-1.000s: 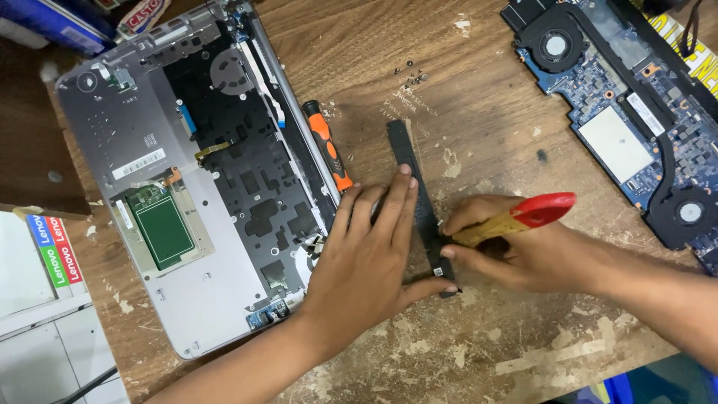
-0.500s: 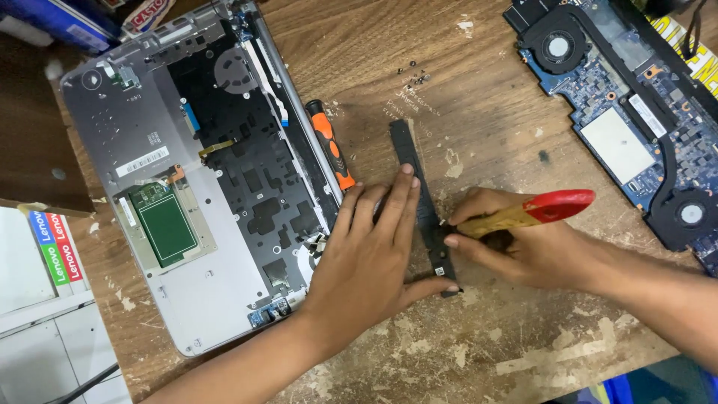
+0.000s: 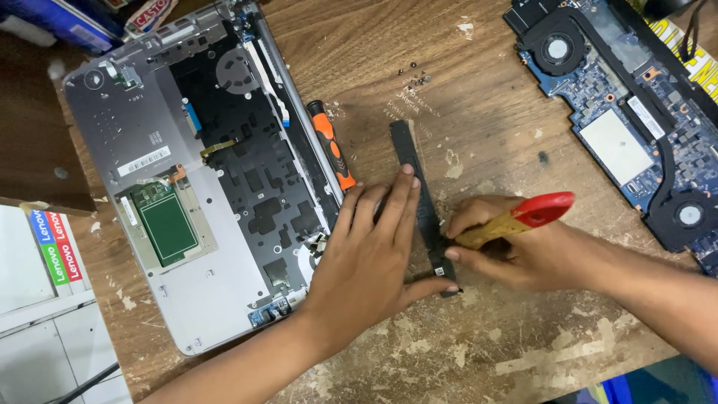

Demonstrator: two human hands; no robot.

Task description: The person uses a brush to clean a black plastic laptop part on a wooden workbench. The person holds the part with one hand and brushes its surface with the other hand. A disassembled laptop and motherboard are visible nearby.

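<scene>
Black strip [image 3: 419, 187] lies pinned flat under my left hand [image 3: 374, 251], its lower end hidden. My right hand [image 3: 516, 247] grips a red-and-yellow-handled screwdriver [image 3: 523, 219], tip unseen at the strip. Beyond my left fingers sits an orange screwdriver [image 3: 333, 146] beside the opened laptop [image 3: 194, 179]. Nothing has shifted since before.

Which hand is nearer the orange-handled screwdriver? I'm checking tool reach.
Left. The left hand lies just right of the orange-handled screwdriver, fingertips beside its lower end; the right hand is farther right, beyond the black strip.
</scene>
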